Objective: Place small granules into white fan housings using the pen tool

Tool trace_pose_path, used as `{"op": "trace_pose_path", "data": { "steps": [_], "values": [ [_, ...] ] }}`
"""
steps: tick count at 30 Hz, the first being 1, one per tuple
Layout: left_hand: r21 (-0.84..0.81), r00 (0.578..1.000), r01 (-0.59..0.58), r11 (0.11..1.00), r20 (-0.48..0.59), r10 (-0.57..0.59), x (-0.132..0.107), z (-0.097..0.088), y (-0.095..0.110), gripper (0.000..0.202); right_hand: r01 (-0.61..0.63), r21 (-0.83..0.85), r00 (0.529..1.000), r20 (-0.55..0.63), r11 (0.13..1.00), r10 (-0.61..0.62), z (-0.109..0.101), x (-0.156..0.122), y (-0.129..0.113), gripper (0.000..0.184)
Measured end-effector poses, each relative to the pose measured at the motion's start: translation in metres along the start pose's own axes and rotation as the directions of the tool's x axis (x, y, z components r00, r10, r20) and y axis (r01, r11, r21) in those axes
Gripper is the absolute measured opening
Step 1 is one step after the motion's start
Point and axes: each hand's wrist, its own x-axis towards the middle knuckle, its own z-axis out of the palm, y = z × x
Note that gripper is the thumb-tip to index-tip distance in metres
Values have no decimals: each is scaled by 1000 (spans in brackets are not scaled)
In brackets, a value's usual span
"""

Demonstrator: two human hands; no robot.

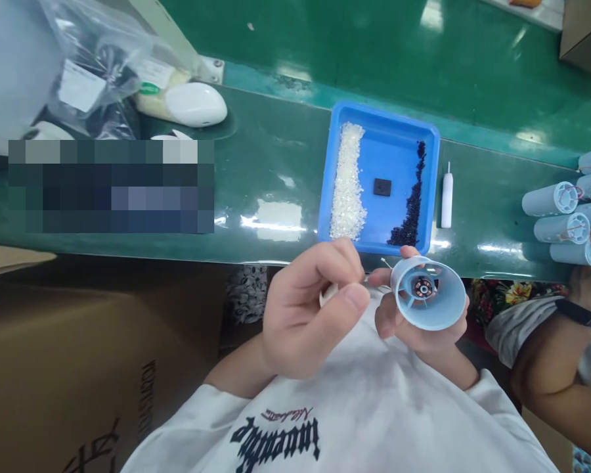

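Observation:
My right hand is wrapped around a light blue plastic cylinder, its open end tilted up at me. Deep inside the cylinder sits a small round motor part with copper windings, held by thin spokes. A thin pale wire end sticks out by the cylinder's left side. Just left of it, my left hand is closed, thumb and forefinger brought together in a pinch. Whatever lies between those fingertips is too small to make out. Both hands are in front of my white shirt, at the table's near edge.
A blue tray holds white beads, dark beads and a black square piece. Right of it lies a white pen-like tool. Several blue cylinders stand near a co-worker's arm. A cardboard box is at left.

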Motion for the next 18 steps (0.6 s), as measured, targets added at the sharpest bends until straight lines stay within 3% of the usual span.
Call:
{"op": "trace_pose_path", "data": {
  "steps": [11, 15, 18],
  "values": [
    [119, 995, -85, 989, 61, 78, 2, -2, 2, 15, -44, -31, 996, -78, 999, 41, 3, -1, 7, 81],
    [192, 968, -216, 957, 169, 185, 2, -8, -5, 4, -18, -27, 998, -64, 999, 17, 8, -2, 6, 79],
    [246, 928, -311, 918, 287, 237, 3, -13, -11, 12, -107, -53, 988, -117, 993, 100, 9, -3, 8, 84]
  ]
}}
